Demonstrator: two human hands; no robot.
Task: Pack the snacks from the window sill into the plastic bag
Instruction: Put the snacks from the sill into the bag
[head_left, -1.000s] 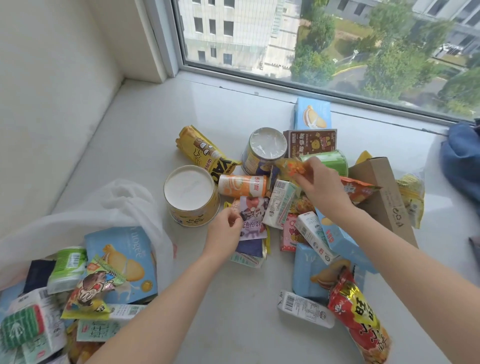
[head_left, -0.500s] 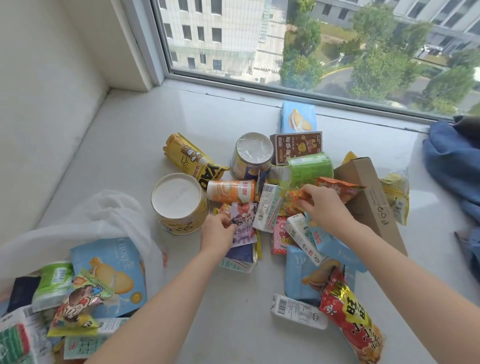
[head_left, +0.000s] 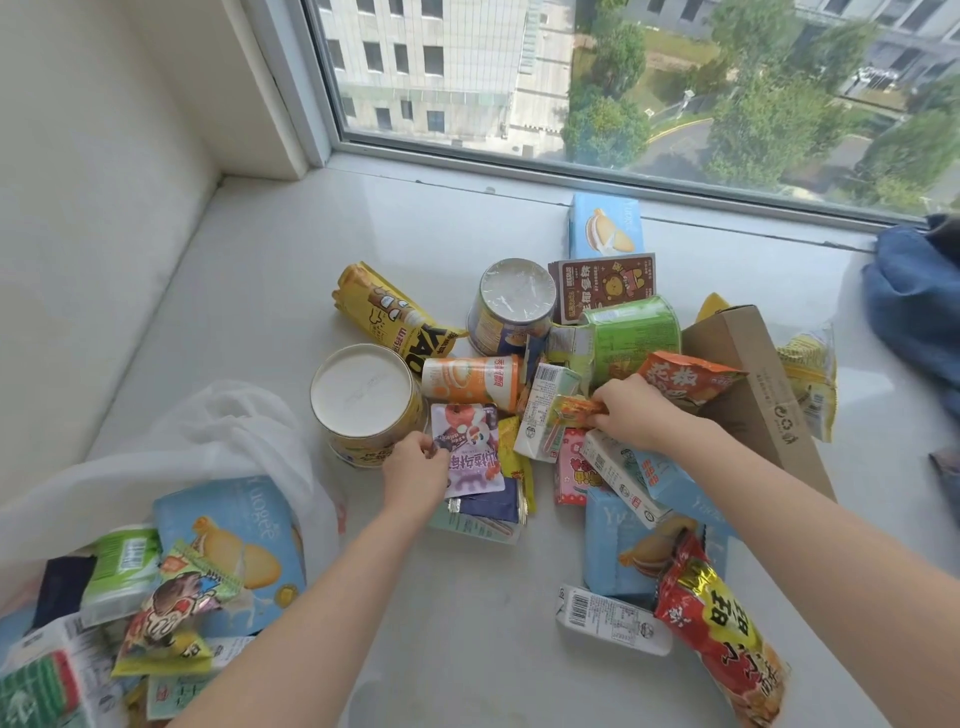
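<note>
Pinched in my left grip (head_left: 415, 470) is the edge of a purple-and-white pouch (head_left: 470, 449), thumb and fingers curled on its left side, while my right grip (head_left: 631, 415) closes on a small orange sachet (head_left: 576, 406) at its right end. Nearest me, at the left, the plastic bag (head_left: 218, 441) lies slumped open on the window sill (head_left: 249, 291), thin and floppy, already holding a blue biscuit pack (head_left: 234, 545) and other packets; its mouth will likely sag shut unless I feed things in low. Both pieces I hold look light, soft and crinkly, so I judge a corner pinch is enough, though glossy film may slip. Near my right forearm a red-and-gold crisp bag (head_left: 722, 634) looks puffy and crushable; I would lift it by its sealed end. Further off, the yellow tub (head_left: 363, 402) with its white lid looks stiffer and heavier, better taken round its wall than by the lid. Beyond it lie the green can (head_left: 631, 332) on its side, liable to roll, and a second tub (head_left: 511, 306) closest to the glass.
</note>
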